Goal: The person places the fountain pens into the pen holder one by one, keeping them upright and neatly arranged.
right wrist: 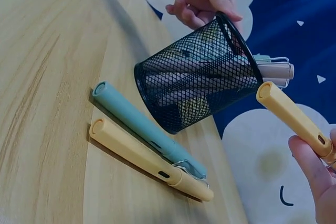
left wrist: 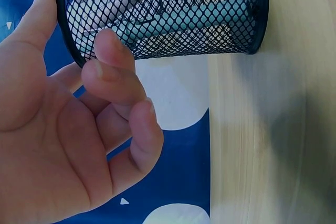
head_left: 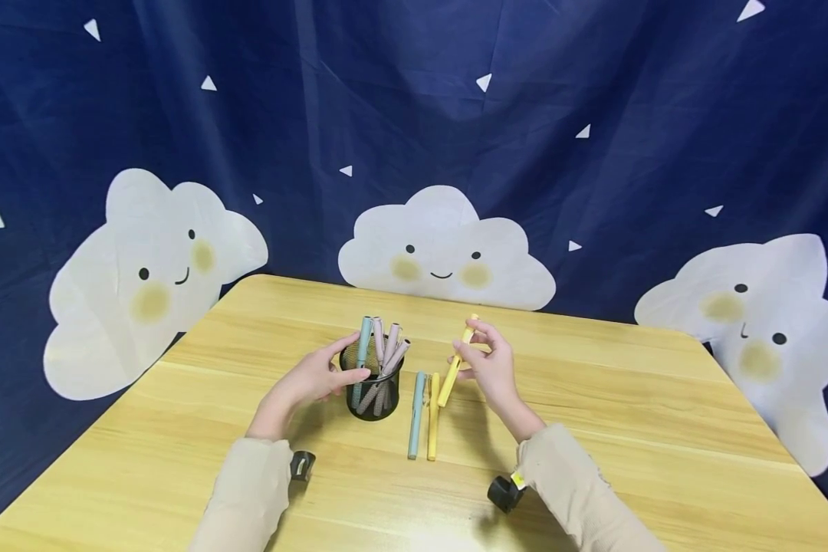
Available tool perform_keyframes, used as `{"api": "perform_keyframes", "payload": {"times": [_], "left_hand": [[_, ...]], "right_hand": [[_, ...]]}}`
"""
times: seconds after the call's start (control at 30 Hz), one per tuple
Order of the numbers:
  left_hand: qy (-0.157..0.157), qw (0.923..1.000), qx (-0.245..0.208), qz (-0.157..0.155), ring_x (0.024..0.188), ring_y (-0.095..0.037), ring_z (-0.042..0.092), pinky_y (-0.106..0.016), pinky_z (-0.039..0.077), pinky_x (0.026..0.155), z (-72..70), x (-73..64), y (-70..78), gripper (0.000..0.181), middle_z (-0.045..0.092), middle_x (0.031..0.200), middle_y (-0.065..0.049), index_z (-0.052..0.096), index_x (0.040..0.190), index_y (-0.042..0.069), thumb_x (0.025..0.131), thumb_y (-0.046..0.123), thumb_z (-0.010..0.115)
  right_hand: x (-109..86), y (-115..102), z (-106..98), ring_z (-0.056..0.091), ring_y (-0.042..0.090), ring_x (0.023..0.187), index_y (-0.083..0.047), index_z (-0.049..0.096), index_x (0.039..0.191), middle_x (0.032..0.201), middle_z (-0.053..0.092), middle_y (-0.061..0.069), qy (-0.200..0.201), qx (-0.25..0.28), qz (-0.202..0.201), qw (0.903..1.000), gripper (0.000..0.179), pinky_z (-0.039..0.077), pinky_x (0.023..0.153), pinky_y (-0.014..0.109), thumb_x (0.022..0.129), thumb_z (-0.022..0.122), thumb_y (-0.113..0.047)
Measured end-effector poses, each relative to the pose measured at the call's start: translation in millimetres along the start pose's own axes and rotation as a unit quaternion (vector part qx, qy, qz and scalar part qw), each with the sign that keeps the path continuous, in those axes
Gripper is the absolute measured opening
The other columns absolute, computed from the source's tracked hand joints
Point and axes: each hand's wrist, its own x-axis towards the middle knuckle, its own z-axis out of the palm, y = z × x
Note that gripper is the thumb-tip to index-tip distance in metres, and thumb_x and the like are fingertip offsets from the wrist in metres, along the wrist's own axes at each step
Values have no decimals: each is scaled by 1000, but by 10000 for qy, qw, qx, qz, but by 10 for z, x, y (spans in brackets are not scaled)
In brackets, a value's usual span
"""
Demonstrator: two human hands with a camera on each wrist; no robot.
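Head view shows two hands at work over a desk (head_left: 614, 429). The left hand (head_left: 315, 376) holds the top of a black mesh cup (head_left: 386, 395), with the thumb on the near side of the rim. Seen from the left wrist, some of its other fingers bend loosely next to the mesh. The right hand (head_left: 493, 368) pinches a yellow pen (head_left: 454, 374) between its thumb and fingers. That pen is tilted and up off the desk, to the right of the cup.

The cup stands up on the desk. Inside it are a blue-green pen (head_left: 363, 345) and some pale purple pens (head_left: 392, 342), poking out of the top. Between the cup and the right hand, another blue-green pen (head_left: 415, 422) and a second yellow pen (head_left: 433, 433) lie side by side on the desk.

Both arms have cream sleeves (head_left: 251, 483), and a small black thing (head_left: 302, 465) sits by each cuff. Behind the desk hangs a dark blue cloth (head_left: 414, 107) with white triangles and smiling clouds (head_left: 445, 234).
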Motion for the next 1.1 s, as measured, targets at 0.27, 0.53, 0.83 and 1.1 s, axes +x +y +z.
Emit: {"api": "perform_keyframes", "payload": {"times": [0.27, 0.53, 0.83, 1.1], "left_hand": [[-8, 10000, -48, 7, 41, -12, 33, -24, 31, 41, 0, -4, 17, 78, 44, 54, -3, 27, 142, 26, 77, 40, 68], [-15, 10000, -74, 12, 42, -12, 33, -24, 31, 41, 1, -3, 9, 78, 44, 53, -3, 27, 142, 26, 76, 40, 68], [-30, 10000, -69, -15, 43, -12, 34, -24, 31, 42, 4, -5, 11, 77, 44, 54, -3, 27, 141, 26, 77, 38, 68], [-31, 10000, -93, -7, 43, -12, 35, -24, 31, 42, -1, -2, 7, 78, 45, 54, -3, 27, 142, 26, 77, 39, 68]], "right_hand": [[-54, -133, 30, 59, 14, 57, 7, 51, 119, 89, 48, 12, 47, 123, -182, 9997, 35, 51, 49, 33, 85, 56, 5], [154, 302, -65, 62, 22, 60, -4, 59, 115, 89, 54, 13, -206, 563, -1124, 9919, 34, 51, 49, 34, 81, 64, -4], [63, 27, 117, 63, 22, 60, 7, 56, 111, 86, 54, 14, -65, 1099, -1232, 9863, 34, 52, 54, 34, 78, 61, 9], [449, 685, 28, 64, 30, 68, -8, 54, 119, 96, 53, 14, -130, 1199, -1507, 9812, 45, 51, 57, 41, 77, 69, -5]]}}
